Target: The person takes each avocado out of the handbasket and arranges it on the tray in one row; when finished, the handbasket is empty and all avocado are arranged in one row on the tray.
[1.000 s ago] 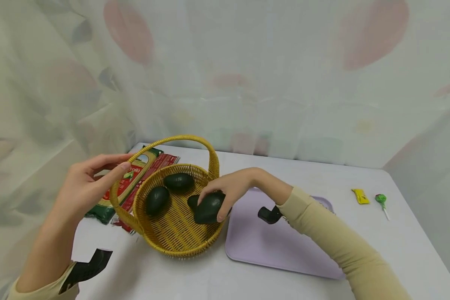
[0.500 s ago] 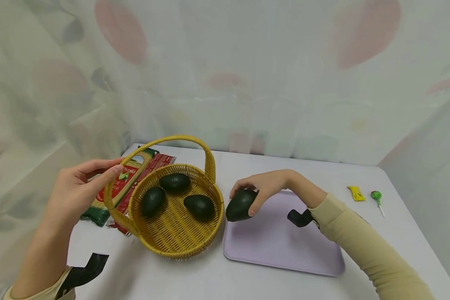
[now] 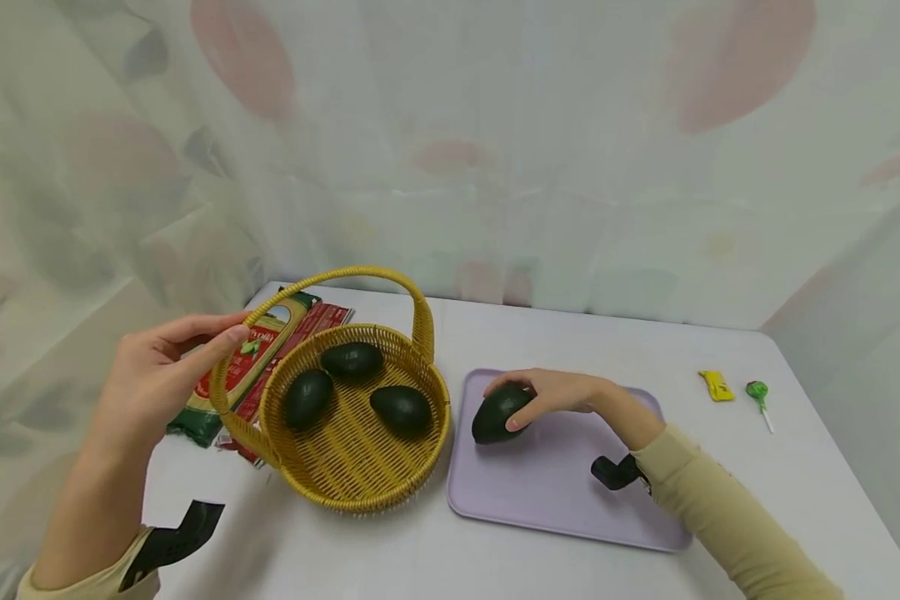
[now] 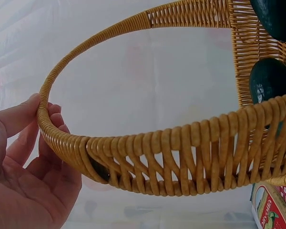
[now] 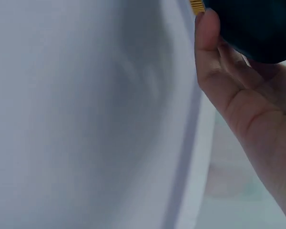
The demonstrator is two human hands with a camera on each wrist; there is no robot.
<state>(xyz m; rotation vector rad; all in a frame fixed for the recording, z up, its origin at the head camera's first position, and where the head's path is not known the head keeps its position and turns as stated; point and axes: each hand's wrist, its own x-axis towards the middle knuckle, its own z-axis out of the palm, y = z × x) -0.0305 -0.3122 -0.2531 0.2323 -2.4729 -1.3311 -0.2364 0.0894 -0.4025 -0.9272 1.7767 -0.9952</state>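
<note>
A yellow woven basket (image 3: pixel 356 503) with a tall arched handle (image 3: pixel 360 272) stands left of centre. Inside it lie three dark green avocados, one at the left (image 3: pixel 308 399), one at the back (image 3: pixel 352 361) and one at the right (image 3: pixel 401 410). My left hand (image 3: pixel 153 367) pinches the handle's left side between thumb and fingers, seen close in the left wrist view. Over the left part of a lilac tray (image 3: pixel 570 492), my right hand (image 3: pixel 558 396) grips another avocado (image 3: pixel 498 414). Whether that avocado touches the tray is unclear.
Behind the basket's left side lie a green-and-red food packet (image 3: pixel 270 333) and a dark red packet (image 3: pixel 322 317). A yellow wrapped candy (image 3: pixel 717 386) and a green lollipop (image 3: pixel 757 392) lie at the right of the white table. A patterned curtain (image 3: pixel 450 167) hangs behind.
My right hand has carried the avocado out of the basket, to the right and over the tray. The left hand still holds the handle, and the basket has hardly moved.
</note>
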